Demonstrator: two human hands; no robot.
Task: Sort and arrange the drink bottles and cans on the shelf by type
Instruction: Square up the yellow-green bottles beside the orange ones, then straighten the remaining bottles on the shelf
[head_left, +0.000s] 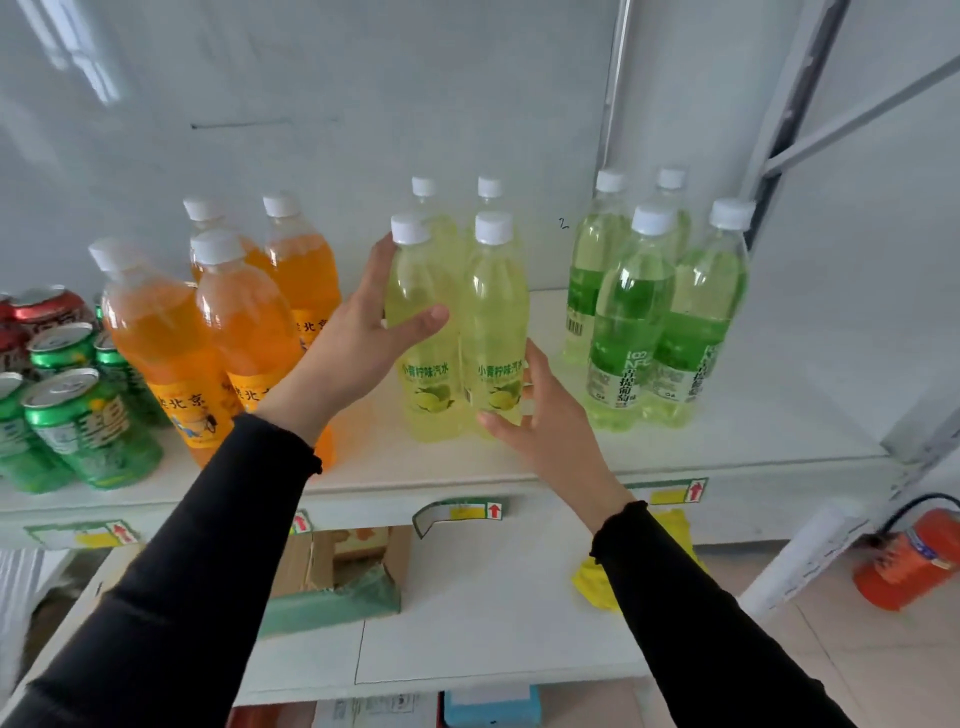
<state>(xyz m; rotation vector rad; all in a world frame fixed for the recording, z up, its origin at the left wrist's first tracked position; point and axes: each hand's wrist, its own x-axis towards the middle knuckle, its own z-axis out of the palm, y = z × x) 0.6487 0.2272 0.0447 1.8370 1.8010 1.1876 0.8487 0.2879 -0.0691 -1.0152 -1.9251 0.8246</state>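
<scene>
On the white shelf (727, 447) stand three groups of bottles: orange soda bottles (244, 322) at the left, pale yellow lime soda bottles (493, 317) in the middle, green grape soda bottles (634, 322) at the right. My left hand (358, 338) wraps the front left lime bottle (421, 291), thumb across its front. My right hand (545, 415) rests with spread fingers against the lower right side of the front right lime bottle. Green cans (78, 421) and red cans (41, 306) sit at the far left.
A lower white shelf (493, 623) holds an open cardboard box (337, 577) and a yellow bag (597, 582). An orange fire extinguisher (914, 556) lies on the floor at the right. Metal shelf posts (800, 104) rise at the right.
</scene>
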